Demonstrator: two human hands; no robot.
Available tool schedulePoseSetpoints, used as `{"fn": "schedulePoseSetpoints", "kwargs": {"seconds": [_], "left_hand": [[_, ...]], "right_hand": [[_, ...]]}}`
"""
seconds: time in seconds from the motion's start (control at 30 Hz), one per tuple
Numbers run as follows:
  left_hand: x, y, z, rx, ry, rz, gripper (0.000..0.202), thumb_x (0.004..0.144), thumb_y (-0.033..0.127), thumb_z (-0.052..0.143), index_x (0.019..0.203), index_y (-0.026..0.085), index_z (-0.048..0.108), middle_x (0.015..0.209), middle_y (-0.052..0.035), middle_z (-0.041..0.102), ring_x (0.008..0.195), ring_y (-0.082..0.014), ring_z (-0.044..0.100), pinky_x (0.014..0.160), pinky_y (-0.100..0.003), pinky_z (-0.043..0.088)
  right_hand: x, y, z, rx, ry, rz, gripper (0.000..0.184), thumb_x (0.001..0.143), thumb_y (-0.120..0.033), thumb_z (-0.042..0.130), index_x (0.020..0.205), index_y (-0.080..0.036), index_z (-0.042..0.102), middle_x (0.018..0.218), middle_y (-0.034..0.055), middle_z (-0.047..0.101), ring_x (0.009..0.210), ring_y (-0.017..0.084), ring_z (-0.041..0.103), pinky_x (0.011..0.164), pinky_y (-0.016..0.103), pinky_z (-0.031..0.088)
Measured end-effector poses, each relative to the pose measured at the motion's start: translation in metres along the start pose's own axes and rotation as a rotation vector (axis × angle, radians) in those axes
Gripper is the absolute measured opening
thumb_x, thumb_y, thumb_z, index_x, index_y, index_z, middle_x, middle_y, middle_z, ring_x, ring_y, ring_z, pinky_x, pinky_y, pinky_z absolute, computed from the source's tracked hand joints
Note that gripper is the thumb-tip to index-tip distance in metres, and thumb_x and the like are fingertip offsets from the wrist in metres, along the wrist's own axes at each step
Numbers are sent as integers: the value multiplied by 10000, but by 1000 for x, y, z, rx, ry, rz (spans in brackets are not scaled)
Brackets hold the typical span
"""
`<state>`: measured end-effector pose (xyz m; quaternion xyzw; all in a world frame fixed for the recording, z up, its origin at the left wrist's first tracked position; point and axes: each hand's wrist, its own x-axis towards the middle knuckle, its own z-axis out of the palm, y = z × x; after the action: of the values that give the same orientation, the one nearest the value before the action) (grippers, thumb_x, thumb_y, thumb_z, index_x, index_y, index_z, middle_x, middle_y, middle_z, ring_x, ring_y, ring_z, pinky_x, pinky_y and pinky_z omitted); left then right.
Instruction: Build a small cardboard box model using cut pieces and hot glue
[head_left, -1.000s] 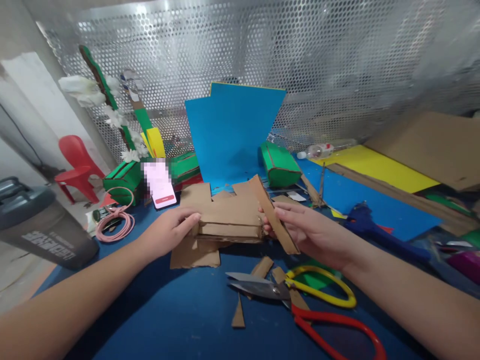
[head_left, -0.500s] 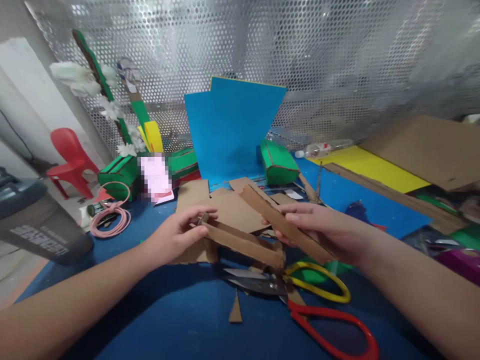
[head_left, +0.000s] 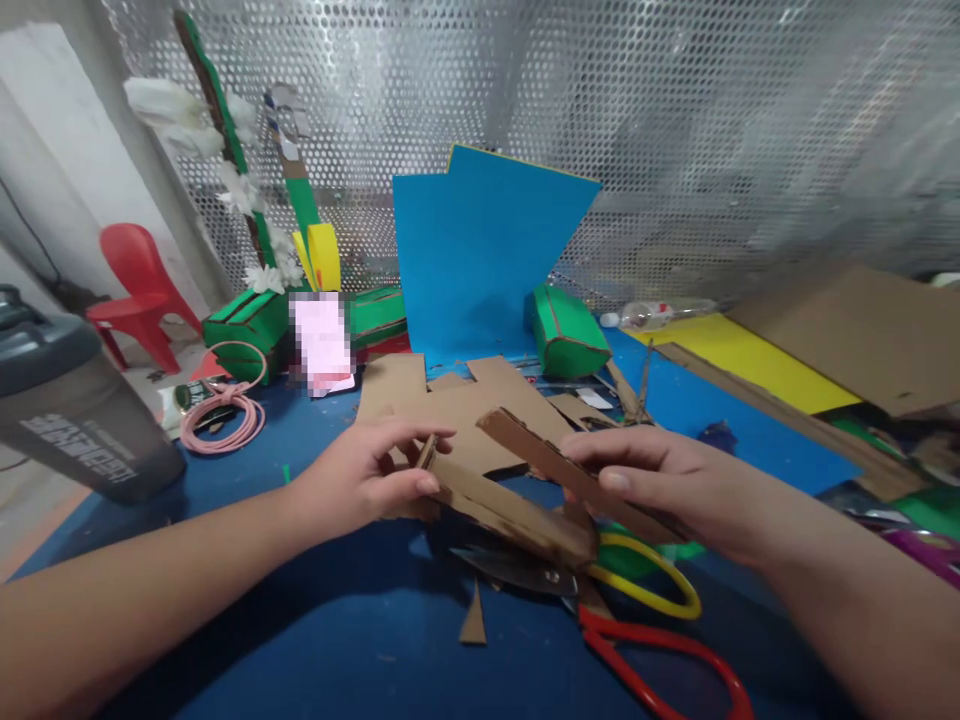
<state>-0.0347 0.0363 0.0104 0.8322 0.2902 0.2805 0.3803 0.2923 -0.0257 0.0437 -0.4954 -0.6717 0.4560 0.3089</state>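
Note:
Between thumb and fingers, my left hand [head_left: 382, 475] grips the near end of a folded cardboard piece [head_left: 517, 510] with raised sides. My right hand [head_left: 652, 480] pinches a narrow cardboard strip [head_left: 547, 455], held slantwise above the right end of the folded piece. Whether the two pieces touch, I cannot tell. Scissors [head_left: 645, 645] with one yellow and one red handle lie below them on the blue table [head_left: 315, 640], their blades partly covered by the folded piece. A small cardboard triangle [head_left: 473, 620] rests beside the blades.
Flat cardboard [head_left: 450, 415] lies behind my hands, before an upright blue board [head_left: 487, 260]. A green box shape [head_left: 568, 335] stands beside it. At left are a grey shaker bottle [head_left: 75, 400] and a coiled pink cord [head_left: 225, 425]. Cardboard sheets [head_left: 862, 330] pile up at right.
My left hand has shifted slightly right with the folded cardboard, which is tilted a little differently. The strip in my right hand has dropped slightly and turned. The camera view has shifted a little.

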Motion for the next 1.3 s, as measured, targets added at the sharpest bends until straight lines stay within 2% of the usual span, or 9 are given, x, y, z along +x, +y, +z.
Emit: {"fn": "schedulePoseSetpoints", "kwargs": {"seconds": [0.07,0.13,0.27,0.37,0.47,0.57,0.77,1.13,1.3], "left_hand": [[-2,5,3,-5,3,-21,597,969,641,685,1403,232,714,1229,-111,814,758,-146,739,657,-263,606],[-4,11,6,-3,9,-29,590,953,597,727,1422,241,701,1238,-110,812,807,-159,756,664,-261,612],[-7,19,10,51,99,52,652,869,601,824,1408,253,705,1242,-111,806,918,-197,766,661,-254,610],[-9,21,14,103,194,147,721,812,638,870,1403,257,710,1219,-110,807,958,-215,766,726,-277,624],[-11,22,17,132,230,195,754,785,644,892,1410,262,714,1199,-109,811,965,-223,768,781,-299,630],[-11,25,19,126,236,172,713,799,630,887,1397,275,731,1204,-104,813,965,-222,769,759,-290,623],[-11,34,20,86,262,127,706,770,596,921,1370,265,751,1186,-75,829,981,-221,775,912,-329,627],[-12,38,24,100,255,111,708,781,615,904,1397,301,749,1152,-55,843,1029,-246,788,928,-339,637],[-12,39,25,129,252,126,688,795,601,900,1396,304,747,1167,-51,842,1059,-246,785,935,-335,639]], "right_hand": [[1,1,3,-101,69,-115,539,823,-761,785,1011,-267,889,1044,107,849,898,278,819,752,354,693],[0,2,7,-227,162,-258,456,905,-691,751,1064,-283,879,1069,98,838,962,273,814,821,361,689],[-6,3,17,-504,263,-511,276,1041,-438,669,1201,-287,835,1077,87,801,972,239,792,877,360,665],[-10,4,24,-629,292,-616,268,1059,-318,646,1273,-257,795,1097,97,776,965,228,775,867,344,654],[-12,5,27,-670,296,-672,288,1075,-296,623,1325,-262,761,1091,94,762,954,221,764,829,322,646],[-12,7,27,-685,280,-693,288,1077,-288,618,1331,-275,751,1092,87,756,949,219,764,811,315,641],[-13,5,28,-709,272,-692,261,1068,-277,627,1284,-298,772,1067,69,765,918,211,766,764,297,633],[-17,6,29,-685,233,-559,287,1063,-326,619,1299,-346,781,1095,83,754,948,254,768,745,338,643],[-18,6,28,-690,222,-555,288,1057,-329,630,1302,-358,780,1094,77,755,945,253,769,741,335,639]]}}
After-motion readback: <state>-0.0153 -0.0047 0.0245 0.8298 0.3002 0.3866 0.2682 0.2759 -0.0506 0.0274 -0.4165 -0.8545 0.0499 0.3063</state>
